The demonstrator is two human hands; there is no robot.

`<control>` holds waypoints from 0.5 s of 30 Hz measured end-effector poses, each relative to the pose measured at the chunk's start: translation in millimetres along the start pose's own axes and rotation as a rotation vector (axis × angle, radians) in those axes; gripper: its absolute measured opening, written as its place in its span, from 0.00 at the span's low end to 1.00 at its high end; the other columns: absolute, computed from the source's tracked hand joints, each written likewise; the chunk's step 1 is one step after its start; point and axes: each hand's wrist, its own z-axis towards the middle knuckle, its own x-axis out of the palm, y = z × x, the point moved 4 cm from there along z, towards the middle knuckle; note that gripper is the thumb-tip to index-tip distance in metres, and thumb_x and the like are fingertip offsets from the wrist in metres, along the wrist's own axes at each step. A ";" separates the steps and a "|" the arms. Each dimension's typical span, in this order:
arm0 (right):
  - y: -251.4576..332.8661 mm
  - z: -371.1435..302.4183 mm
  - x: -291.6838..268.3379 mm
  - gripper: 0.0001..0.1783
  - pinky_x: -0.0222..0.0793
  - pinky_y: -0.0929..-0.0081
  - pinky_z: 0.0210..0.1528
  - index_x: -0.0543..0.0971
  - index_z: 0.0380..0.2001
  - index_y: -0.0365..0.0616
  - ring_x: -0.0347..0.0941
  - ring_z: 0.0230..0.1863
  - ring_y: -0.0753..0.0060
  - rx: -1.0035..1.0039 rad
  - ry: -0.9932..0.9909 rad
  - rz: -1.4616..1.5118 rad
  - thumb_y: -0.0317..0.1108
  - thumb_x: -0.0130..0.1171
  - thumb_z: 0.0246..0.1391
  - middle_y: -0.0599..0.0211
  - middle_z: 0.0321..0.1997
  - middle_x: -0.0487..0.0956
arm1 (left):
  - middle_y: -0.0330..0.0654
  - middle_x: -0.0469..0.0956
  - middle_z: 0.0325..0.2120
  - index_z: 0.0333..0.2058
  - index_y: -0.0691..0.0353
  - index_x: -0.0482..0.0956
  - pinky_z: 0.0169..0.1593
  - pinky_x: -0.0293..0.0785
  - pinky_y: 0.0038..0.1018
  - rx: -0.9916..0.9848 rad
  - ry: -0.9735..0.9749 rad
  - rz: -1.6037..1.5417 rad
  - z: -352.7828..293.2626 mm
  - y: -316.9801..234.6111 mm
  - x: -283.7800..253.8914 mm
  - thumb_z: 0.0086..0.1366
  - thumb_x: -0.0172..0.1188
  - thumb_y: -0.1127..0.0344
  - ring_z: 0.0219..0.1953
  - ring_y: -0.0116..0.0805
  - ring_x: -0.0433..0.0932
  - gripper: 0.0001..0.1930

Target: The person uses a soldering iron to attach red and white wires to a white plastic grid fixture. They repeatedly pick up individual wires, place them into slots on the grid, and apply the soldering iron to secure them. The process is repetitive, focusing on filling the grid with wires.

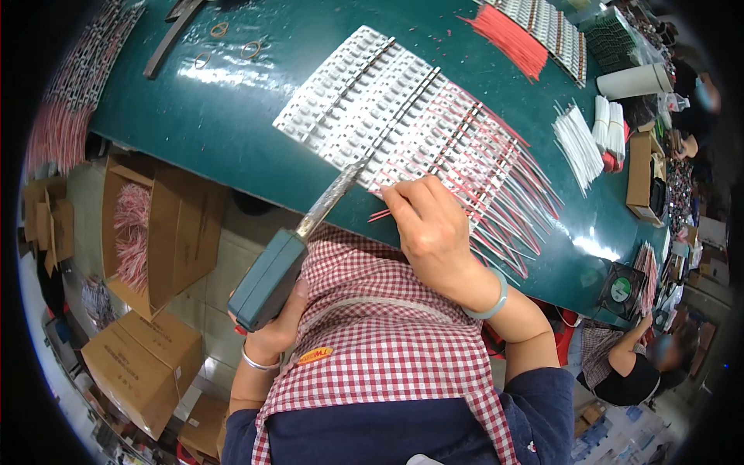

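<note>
Green and glossy, the desk (232, 116) runs across the upper part of the head view, and on it lies a broad sheet of white connector strips (364, 93) laid side by side, their red and white wire leads (504, 194) fanning off toward the right and lower right. The sheet's long axis slants from the upper middle of the desk down toward the person's right, so its near edge comes closest to the body just in front of the right hand (430, 229). That hand rests on the near edge of the sheet, fingers curled down and pinching or pressing the wires where they meet the strips; whether it actually grips a single lead I cannot tell. The left hand (271, 329) is off the desk, below its edge and beside the checked apron (380, 349), closed around the teal handle of a long blade tool (267, 283). The tool's metal blade (333, 194) points up and to the right, its tip reaching the near edge of the strips just left of the right hand's fingertips. So the right hand is the one on the work, and the tool approaches from the lower left, crossing the strips' rows at an angle. Cardboard boxes (147, 232) sit on the floor to the left.
</note>
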 end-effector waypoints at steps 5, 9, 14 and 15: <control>-26.8 28.9 -49.6 0.15 0.71 0.68 0.34 0.81 0.38 0.36 0.72 0.35 0.61 -0.011 -0.082 -0.078 0.23 0.59 0.43 0.62 0.35 0.76 | 0.39 0.77 0.30 0.49 0.71 0.78 0.24 0.66 0.20 0.096 0.051 -0.042 10.5 9.5 0.7 0.60 0.63 0.83 0.22 0.21 0.69 0.18; -103.6 72.2 -54.3 0.12 0.73 0.67 0.37 0.81 0.35 0.38 0.72 0.37 0.60 -0.036 -0.137 -0.319 0.22 0.58 0.43 0.61 0.34 0.76 | 0.38 0.77 0.29 0.49 0.71 0.78 0.24 0.65 0.20 0.125 0.042 -0.014 18.7 4.9 8.6 0.60 0.62 0.82 0.21 0.21 0.69 0.17; -209.1 103.1 -19.2 0.15 0.74 0.65 0.45 0.82 0.40 0.43 0.73 0.43 0.58 0.031 -0.156 -0.454 0.23 0.62 0.44 0.61 0.38 0.77 | 0.38 0.76 0.28 0.49 0.70 0.78 0.24 0.64 0.20 0.152 0.051 0.054 19.0 5.2 13.8 0.61 0.62 0.82 0.21 0.21 0.68 0.16; -217.3 104.2 -21.5 0.16 0.74 0.64 0.47 0.82 0.41 0.44 0.73 0.45 0.57 0.033 -0.190 -0.473 0.24 0.63 0.44 0.61 0.39 0.77 | 0.38 0.76 0.28 0.49 0.70 0.78 0.24 0.64 0.20 0.155 0.048 0.056 20.1 3.0 14.9 0.61 0.62 0.82 0.21 0.20 0.68 0.16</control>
